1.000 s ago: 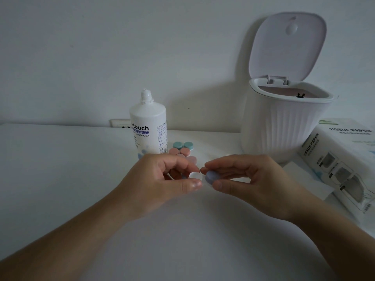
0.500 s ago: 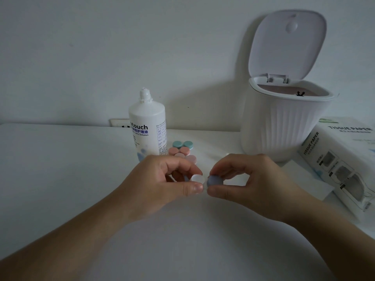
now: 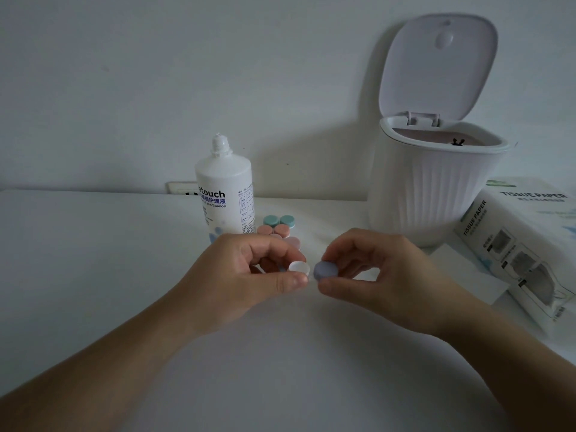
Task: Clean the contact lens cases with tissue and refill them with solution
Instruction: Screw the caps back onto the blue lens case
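My left hand pinches a small lens case whose white round end shows between thumb and forefinger. My right hand pinches a lilac-blue round cap right beside that white end; whether the cap is still on the case I cannot tell. Both are held just above the white table. Behind my left hand stands the white solution bottle, its cap off. To its right lie other lens cases: a teal one, a salmon one and a pale pink one, partly hidden by my fingers.
A white ribbed bin with its lid up stands at the back right. A tissue paper pack lies at the far right, with a loose white tissue in front of it. A wall socket sits behind the bottle.
The lilac cap has turned slightly in my right fingers and now faces up more. Both hands have stayed in nearly the same spot.
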The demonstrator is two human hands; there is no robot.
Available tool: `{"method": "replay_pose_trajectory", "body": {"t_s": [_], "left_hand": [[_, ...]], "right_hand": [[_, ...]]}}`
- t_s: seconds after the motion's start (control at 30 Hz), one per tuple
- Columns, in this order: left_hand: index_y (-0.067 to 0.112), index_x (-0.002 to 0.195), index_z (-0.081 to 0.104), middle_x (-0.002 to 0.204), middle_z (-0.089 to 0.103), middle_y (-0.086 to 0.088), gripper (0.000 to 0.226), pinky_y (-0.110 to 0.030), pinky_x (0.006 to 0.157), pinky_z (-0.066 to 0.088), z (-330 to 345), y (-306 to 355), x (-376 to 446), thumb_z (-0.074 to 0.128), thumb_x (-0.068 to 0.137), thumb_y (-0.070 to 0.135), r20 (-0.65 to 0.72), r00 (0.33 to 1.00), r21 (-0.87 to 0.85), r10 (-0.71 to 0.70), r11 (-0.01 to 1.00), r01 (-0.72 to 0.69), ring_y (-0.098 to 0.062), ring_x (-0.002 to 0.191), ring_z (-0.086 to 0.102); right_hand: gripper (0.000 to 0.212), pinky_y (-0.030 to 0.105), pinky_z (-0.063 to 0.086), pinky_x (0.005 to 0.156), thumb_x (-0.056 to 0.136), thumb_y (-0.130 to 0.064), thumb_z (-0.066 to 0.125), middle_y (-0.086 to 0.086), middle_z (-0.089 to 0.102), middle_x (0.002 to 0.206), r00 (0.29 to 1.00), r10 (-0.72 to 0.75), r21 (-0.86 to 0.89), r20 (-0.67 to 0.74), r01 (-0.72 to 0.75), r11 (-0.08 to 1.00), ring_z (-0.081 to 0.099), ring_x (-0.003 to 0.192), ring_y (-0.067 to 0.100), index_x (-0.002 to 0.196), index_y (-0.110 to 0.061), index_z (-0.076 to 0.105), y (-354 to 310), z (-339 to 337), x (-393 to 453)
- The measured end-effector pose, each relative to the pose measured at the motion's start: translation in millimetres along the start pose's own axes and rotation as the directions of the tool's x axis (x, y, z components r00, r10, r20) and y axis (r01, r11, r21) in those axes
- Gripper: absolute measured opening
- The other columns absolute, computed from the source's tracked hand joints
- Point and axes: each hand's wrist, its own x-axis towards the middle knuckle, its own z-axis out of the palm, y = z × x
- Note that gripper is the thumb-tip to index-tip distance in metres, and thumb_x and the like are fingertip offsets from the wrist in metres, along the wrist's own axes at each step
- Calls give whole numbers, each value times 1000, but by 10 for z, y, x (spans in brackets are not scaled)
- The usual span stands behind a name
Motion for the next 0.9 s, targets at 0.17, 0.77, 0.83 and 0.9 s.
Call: {"method": "replay_pose_trajectory", "body": {"t_s": [0.17,0.77,0.83,0.9], "left_hand": [[37,91,78,106,77,11,24,-30,88,40,8,3,8,80,69,47,-6,1000,14,16,1000,-16,11,106,60],[36,93,78,115,76,6,26,-37,96,44,-13,-51,15,79,70,50,0,999,16,34,999,-34,3,129,53],[37,92,78,108,77,5,26,-34,93,43,-5,-44,13,79,70,50,0,999,24,37,999,-37,4,123,57],[37,92,78,96,77,13,27,-28,85,42,-7,-38,13,79,68,50,-12,999,34,36,999,-36,9,100,63]], "right_hand": [[50,25,58,85,70,-66,75,-23,70,100,994,62,-10,86,-62,998,71,89,4,112,-43,60,-5,-3,9],[26,39,59,79,76,-39,83,-8,74,89,998,55,76,32,-57,995,71,80,13,95,-30,68,18,27,12],[48,38,61,78,64,-59,82,-9,73,93,993,94,86,66,-99,991,71,82,14,99,-33,63,16,13,16],[57,34,60,84,66,-62,81,-15,72,105,987,86,104,135,-101,989,72,90,11,115,-43,60,21,-16,8]]}}
